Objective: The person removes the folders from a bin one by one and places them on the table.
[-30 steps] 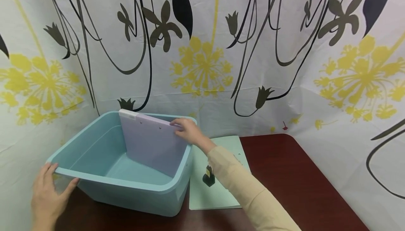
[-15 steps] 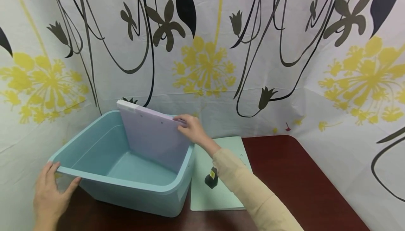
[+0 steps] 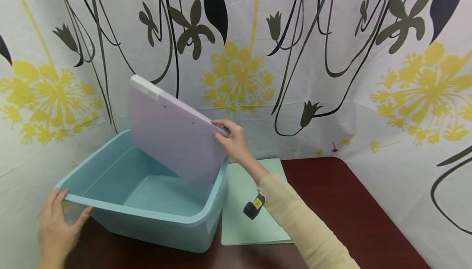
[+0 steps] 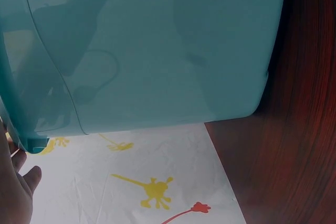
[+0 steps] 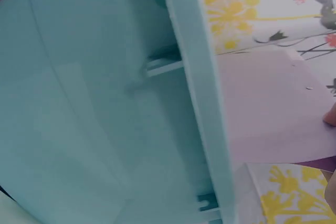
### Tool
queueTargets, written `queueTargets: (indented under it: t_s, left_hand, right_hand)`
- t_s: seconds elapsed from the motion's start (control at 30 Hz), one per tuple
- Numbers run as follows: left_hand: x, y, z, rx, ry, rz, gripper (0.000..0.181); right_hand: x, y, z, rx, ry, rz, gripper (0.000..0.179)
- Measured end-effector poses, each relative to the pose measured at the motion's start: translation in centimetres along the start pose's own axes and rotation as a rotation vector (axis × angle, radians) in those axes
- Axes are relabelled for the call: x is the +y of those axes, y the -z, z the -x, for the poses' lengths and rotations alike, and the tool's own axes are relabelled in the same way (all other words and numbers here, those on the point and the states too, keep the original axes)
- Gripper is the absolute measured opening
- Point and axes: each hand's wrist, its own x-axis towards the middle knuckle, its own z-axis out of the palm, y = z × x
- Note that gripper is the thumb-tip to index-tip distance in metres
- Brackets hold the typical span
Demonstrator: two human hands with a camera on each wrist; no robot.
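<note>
In the head view my right hand (image 3: 236, 143) pinches the upper right edge of a lilac file folder (image 3: 167, 132), thumb on the near face. The folder has a white label (image 3: 147, 86) along its spine and small rivets. It leans tilted, its left end raised well above the light blue plastic tub (image 3: 140, 214) and its lower right part still inside. My left hand (image 3: 59, 227) grips the tub's front left corner, fingers over the rim and thumb below. The left wrist view shows the tub's outer wall (image 4: 157, 61) beside that hand (image 4: 16, 187).
A pale green folder (image 3: 239, 187) lies flat on the dark red wooden table (image 3: 332, 207), right of the tub, partly under my right arm. A small black camera (image 3: 253, 207) sits at my right wrist. A flower-printed curtain (image 3: 243, 27) hangs close behind the table.
My right hand has risen and shifted slightly right, lifting the lilac folder, whose left end has swung well up out of the tub. My left hand stays at the rim.
</note>
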Motion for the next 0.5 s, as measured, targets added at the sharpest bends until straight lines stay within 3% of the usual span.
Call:
queueTargets:
  t_s: [0.2, 0.37, 0.5]
  left_hand:
    - [0.0, 0.1, -0.1, -0.018, 0.017, -0.007, 0.090]
    - [0.1, 0.1, -0.1, -0.026, 0.038, -0.032, 0.089]
    - [0.1, 0.0, -0.1, -0.021, 0.028, -0.023, 0.089]
  right_hand:
    - [-3.4, 2.1, 0.1, 0.095, 0.016, -0.059, 0.022]
    - [-4.0, 3.1, 0.1, 0.162, 0.017, -0.099, 0.022]
    - [-3.0, 3.7, 0.1, 0.257, 0.018, -0.132, 0.024]
